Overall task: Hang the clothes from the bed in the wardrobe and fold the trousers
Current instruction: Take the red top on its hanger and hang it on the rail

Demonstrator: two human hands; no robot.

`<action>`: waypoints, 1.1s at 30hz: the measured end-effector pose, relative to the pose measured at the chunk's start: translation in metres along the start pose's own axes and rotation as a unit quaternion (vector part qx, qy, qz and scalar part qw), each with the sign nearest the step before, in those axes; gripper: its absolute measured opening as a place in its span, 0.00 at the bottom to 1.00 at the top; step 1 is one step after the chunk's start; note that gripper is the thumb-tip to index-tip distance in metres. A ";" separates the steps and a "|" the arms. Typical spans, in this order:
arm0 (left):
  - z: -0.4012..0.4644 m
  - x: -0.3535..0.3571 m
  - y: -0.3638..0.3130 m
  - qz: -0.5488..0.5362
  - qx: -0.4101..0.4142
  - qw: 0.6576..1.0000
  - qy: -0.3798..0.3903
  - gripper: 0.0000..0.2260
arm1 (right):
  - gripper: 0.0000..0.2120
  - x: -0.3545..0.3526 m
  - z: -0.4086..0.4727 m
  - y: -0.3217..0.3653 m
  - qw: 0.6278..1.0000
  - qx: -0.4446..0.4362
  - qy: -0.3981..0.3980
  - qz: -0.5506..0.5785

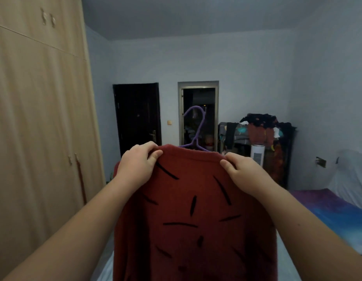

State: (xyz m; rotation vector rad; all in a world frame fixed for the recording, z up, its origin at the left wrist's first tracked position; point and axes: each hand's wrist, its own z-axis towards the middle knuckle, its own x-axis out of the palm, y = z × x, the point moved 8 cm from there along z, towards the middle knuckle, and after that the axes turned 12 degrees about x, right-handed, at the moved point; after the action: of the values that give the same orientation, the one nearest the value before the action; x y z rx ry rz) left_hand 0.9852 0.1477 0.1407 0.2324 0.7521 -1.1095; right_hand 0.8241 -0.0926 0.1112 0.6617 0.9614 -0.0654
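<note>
Up front, both hands hold a red sweater (194, 216) at its shoulders, raised before the person.

Left hand (135, 165) pinches the left shoulder with curled fingers and thumb; right hand (245, 171) grips the right shoulder likewise. A purple hanger (195, 126) pokes its hook above the collar. The closed wooden wardrobe (40, 110) stands at left, the bed (336, 216) at lower right, a cluttered clothes rack (261, 130) beyond.
</note>
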 end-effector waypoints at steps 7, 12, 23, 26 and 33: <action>-0.055 -0.044 0.022 0.135 -0.033 0.990 -0.005 0.08 | 0.05 0.040 -0.009 0.063 0.986 -0.150 0.064 -0.029; -0.114 -0.109 0.052 0.218 -0.049 0.974 -0.015 0.14 | 0.10 0.058 -0.042 0.138 0.964 -0.252 0.084 -0.002; -0.266 -0.324 0.118 0.340 -0.160 0.924 -0.066 0.13 | 0.23 0.092 -0.180 0.352 0.908 -0.373 0.153 0.115; -0.322 -0.388 0.132 0.350 -0.176 0.917 -0.082 0.10 | 0.22 0.112 -0.232 0.414 0.900 -0.384 0.161 0.130; -0.459 -0.540 0.143 0.425 -0.236 0.870 -0.080 0.25 | 0.22 0.158 -0.333 0.560 0.894 -0.408 0.128 0.134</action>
State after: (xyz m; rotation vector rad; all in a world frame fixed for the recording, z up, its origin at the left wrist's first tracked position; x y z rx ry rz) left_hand 0.7868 0.8430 0.1280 0.0340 0.6426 -0.0870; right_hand 0.8585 0.5767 0.1332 0.0082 1.0297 0.6590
